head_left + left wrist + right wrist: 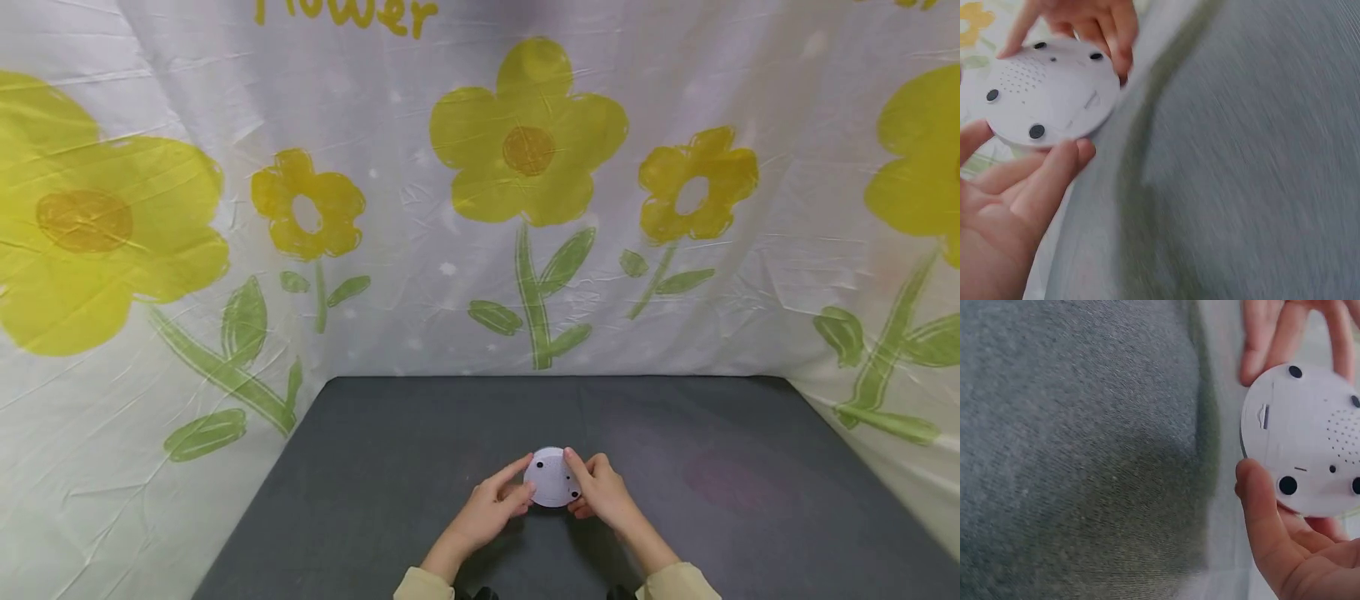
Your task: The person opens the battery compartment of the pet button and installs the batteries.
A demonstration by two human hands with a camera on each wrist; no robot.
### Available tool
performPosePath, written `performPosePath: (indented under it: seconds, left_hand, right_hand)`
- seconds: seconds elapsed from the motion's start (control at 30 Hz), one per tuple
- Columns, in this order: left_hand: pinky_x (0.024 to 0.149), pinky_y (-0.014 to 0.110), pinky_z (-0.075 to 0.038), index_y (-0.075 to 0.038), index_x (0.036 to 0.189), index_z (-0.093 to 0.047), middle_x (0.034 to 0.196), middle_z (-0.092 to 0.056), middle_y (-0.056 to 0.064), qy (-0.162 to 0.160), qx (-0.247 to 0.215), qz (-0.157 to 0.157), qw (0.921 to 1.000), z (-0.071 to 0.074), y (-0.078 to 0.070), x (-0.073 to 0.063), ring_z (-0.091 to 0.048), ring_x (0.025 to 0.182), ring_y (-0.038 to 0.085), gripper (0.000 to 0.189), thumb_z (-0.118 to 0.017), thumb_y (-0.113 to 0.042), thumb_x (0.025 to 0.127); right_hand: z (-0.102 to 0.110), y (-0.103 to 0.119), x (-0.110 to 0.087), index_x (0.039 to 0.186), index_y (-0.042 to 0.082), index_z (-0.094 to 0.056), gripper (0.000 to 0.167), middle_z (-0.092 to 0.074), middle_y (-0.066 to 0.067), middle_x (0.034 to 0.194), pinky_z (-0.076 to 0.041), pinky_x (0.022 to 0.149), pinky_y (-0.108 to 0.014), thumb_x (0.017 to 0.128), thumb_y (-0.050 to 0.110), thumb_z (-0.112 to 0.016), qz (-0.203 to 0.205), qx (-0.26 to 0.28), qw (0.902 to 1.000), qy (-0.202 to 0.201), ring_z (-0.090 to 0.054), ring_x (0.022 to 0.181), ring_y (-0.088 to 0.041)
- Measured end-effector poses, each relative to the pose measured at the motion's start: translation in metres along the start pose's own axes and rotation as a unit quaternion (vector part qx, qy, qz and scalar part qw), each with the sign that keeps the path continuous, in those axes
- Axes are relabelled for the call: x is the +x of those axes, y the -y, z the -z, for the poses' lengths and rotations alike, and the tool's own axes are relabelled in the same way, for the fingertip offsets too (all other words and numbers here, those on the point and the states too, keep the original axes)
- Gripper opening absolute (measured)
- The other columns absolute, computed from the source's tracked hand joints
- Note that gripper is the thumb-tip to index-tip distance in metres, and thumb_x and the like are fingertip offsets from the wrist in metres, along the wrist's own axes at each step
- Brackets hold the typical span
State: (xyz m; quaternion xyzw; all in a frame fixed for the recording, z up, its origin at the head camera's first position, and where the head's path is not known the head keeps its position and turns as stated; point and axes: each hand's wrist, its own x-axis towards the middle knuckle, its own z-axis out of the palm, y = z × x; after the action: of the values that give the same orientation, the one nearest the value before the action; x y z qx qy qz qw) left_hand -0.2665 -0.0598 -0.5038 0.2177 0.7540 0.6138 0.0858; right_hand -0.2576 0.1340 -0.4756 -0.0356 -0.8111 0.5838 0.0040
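A round white device (pixel 550 478) is held between both hands above the dark table. Its flat face, turned up toward the head camera, has black round feet, a cluster of small holes (pixel 1022 74) and a battery-door-like latch (pixel 1264 416). My left hand (pixel 483 512) grips the left edge between thumb and fingers. On the opposite edge, my right hand (pixel 603 493) pinches it, the thumb lying over the rim. The device's other face is hidden from all views.
Under the hands spreads a dark grey table cover (pixel 375 500). White cloth (pixel 405 250) printed with yellow flowers hangs behind it and along both sides. Beige sleeves (pixel 423 583) show at the near edge of the head view.
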Motion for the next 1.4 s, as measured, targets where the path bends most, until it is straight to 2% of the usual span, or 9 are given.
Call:
performPosePath:
  seconds: [0.13,0.2,0.33,0.4,0.57,0.7,0.87,1.1,1.4]
  left_hand:
    - [0.08,0.038,-0.049,-0.011,0.127,-0.05,0.116,-0.056,0.016,-0.057,-0.048,0.017,0.9971,-0.004,-0.008,0.004,-0.061,0.094,0.028,0.036,-0.048,-0.03,0.097]
    - [0.081,0.041,-0.049,-0.005,0.12,-0.049,0.114,-0.057,0.02,-0.088,-0.053,0.019,0.9946,-0.005,-0.018,0.004,-0.06,0.095,0.033,0.031,-0.05,-0.026,0.097]
    - [0.081,0.045,-0.048,0.004,0.114,-0.043,0.108,-0.059,0.029,-0.117,-0.056,0.018,0.9914,-0.006,-0.035,0.001,-0.059,0.099,0.037,0.035,-0.059,-0.019,0.092]
    - [0.082,0.043,-0.048,0.004,0.118,-0.041,0.111,-0.058,0.03,-0.115,-0.057,0.016,0.9916,-0.007,-0.028,0.002,-0.058,0.102,0.034,0.043,-0.063,-0.02,0.089]
    - [0.086,0.039,-0.045,0.003,0.132,-0.032,0.125,-0.046,0.033,-0.094,-0.071,0.001,0.993,-0.006,0.003,0.009,-0.051,0.112,0.034,0.065,-0.07,-0.018,0.084]
    - [0.089,0.038,-0.042,0.01,0.135,-0.031,0.129,-0.041,0.033,-0.076,-0.062,-0.016,0.9951,-0.004,0.01,0.01,-0.046,0.116,0.036,0.074,-0.075,-0.011,0.078]
    - [0.09,0.041,-0.041,0.015,0.127,-0.041,0.127,-0.045,0.032,-0.067,-0.038,-0.03,0.9966,-0.005,0.017,0.012,-0.044,0.118,0.037,0.069,-0.078,-0.002,0.071]
    - [0.087,0.032,-0.044,0.009,0.121,-0.05,0.121,-0.054,0.025,-0.084,0.0,-0.037,0.9958,-0.009,0.025,0.012,-0.05,0.114,0.031,0.067,-0.082,-0.003,0.064]
    - [0.085,0.029,-0.045,0.006,0.119,-0.053,0.12,-0.055,0.025,-0.076,0.01,-0.029,0.9966,-0.012,0.033,0.012,-0.051,0.113,0.029,0.066,-0.083,0.001,0.061]
  right_hand:
    - [0.002,0.0,0.003,0.091,-0.003,-0.042,0.045,-0.058,-0.017,0.079,-0.053,0.056,-0.037,0.092,0.04,-0.055,0.019,0.01,0.9998,0.001,-0.064,0.061,-0.028]
    - [0.002,0.0,0.005,0.095,-0.004,-0.043,0.042,-0.059,-0.016,0.083,-0.053,0.061,-0.037,0.091,0.035,-0.059,0.034,0.02,0.9992,0.009,-0.064,0.07,-0.028]
    - [0.006,0.001,0.008,0.102,-0.003,-0.046,0.038,-0.061,-0.014,0.09,-0.051,0.069,-0.037,0.089,0.028,-0.063,0.053,0.019,0.998,0.027,-0.062,0.081,-0.029]
    - [0.01,0.001,0.009,0.104,-0.002,-0.049,0.036,-0.062,-0.012,0.09,-0.05,0.071,-0.037,0.088,0.026,-0.064,0.064,0.001,0.9972,0.039,-0.06,0.084,-0.026]
    - [0.019,-0.005,0.009,0.106,-0.001,-0.052,0.039,-0.062,-0.009,0.1,-0.047,0.077,-0.038,0.084,0.025,-0.069,0.098,-0.039,0.9911,0.081,-0.058,0.094,-0.023]
    - [0.02,-0.013,0.008,0.107,0.001,-0.051,0.049,-0.063,-0.011,0.102,-0.047,0.075,-0.039,0.074,0.025,-0.079,0.123,-0.077,0.9858,0.084,-0.057,0.097,-0.027]
    - [0.016,-0.024,0.008,0.107,0.0,-0.05,0.058,-0.063,-0.015,0.102,-0.049,0.069,-0.039,0.066,0.023,-0.084,0.138,-0.105,0.9817,0.079,-0.062,0.089,-0.029]
    - [0.008,-0.033,0.004,0.102,0.004,-0.053,0.058,-0.066,-0.013,0.099,-0.043,0.079,-0.049,0.059,0.023,-0.087,0.129,-0.151,0.9791,0.042,-0.059,0.097,-0.03]
    - [0.006,-0.039,0.002,0.094,0.007,-0.053,0.053,-0.066,-0.014,0.098,-0.043,0.079,-0.05,0.056,0.022,-0.088,0.132,-0.175,0.9752,0.031,-0.059,0.097,-0.031]
